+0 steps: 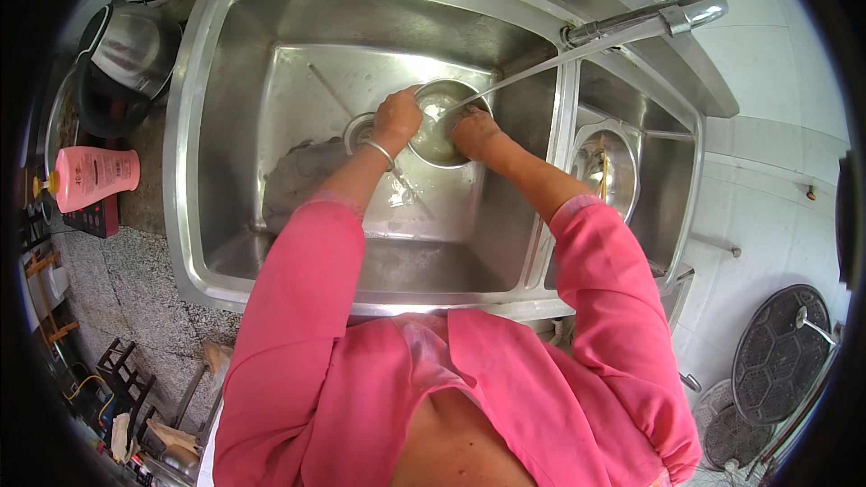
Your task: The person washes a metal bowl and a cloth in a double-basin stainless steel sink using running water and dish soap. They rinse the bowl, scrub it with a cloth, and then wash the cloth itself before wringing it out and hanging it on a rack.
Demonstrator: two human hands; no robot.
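A round metal bowl stands in the large basin of a stainless steel sink, with cloudy water inside. My left hand grips its left rim, thumb and fingers closed over the edge. My right hand reaches inside at the right, its fingers bent and partly hidden in the bowl; whether they hold anything is not visible. From the chrome faucet a stream of water runs slantwise into the bowl. Left of the bowl is the drain, partly covered by my left wrist. A grey cloth lies wet beside it.
In the small right basin rests a shiny metal bowl with thin sticks in it. An electric kettle and a pink bottle stand on the counter at left. Dark round perforated racks lean at the right wall.
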